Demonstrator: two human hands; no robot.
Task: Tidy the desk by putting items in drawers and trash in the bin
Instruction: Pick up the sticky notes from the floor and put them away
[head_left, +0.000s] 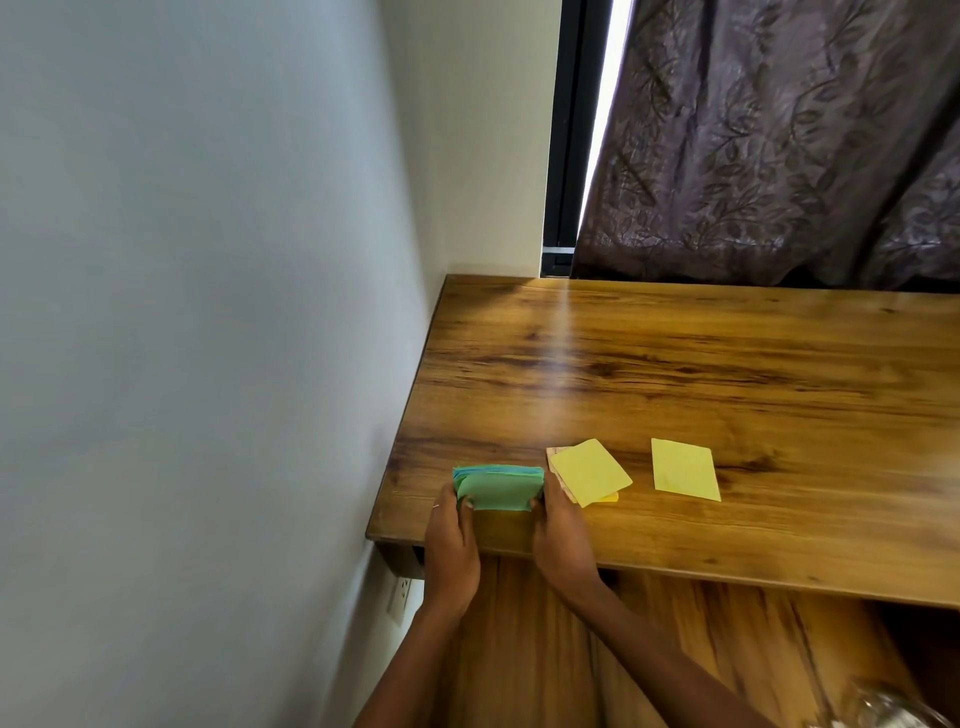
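Observation:
A stack of green and blue paper notes (497, 487) stands on edge at the front left corner of the wooden desk (701, 364). My left hand (451, 545) grips its left side and my right hand (560, 540) grips its right side. Just to the right lies a small pile with a yellow note (589, 472) on top of pinkish and yellow sheets. A single yellow note (684, 469) lies flat further right. No drawer or bin is identifiable in view.
A pale wall (208, 312) runs along the desk's left edge, with a socket (399, 600) low down. A dark patterned curtain (779, 145) hangs behind the desk. Wooden panels (649, 649) show below the desk front. A blurred clear object (893, 712) sits at bottom right.

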